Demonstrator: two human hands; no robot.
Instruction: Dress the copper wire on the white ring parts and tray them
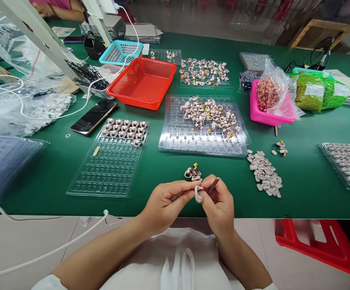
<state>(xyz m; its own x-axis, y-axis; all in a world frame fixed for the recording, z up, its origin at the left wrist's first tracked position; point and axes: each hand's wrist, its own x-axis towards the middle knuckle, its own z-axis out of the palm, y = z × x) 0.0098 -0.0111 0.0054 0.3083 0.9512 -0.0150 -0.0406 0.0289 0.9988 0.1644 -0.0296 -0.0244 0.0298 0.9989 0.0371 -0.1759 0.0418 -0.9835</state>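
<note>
Near the table's front edge, my left hand pinches a small beige curved earphone between thumb and fingertips. Closed on the earphone's other side is my right hand, which also keeps a dark, thin tweezer-like tool in its fingers; the tool's far end is hidden. Just beyond my fingertips lies a little heap of earphone parts with yellow tabs. To the right, beige oval covers are piled on the table.
A clear tray at left holds rows of parts at its far end. Stacked trays carry loose earphones in the centre. Behind are a red basket, a phone and a pink basket. A filled tray sits far right.
</note>
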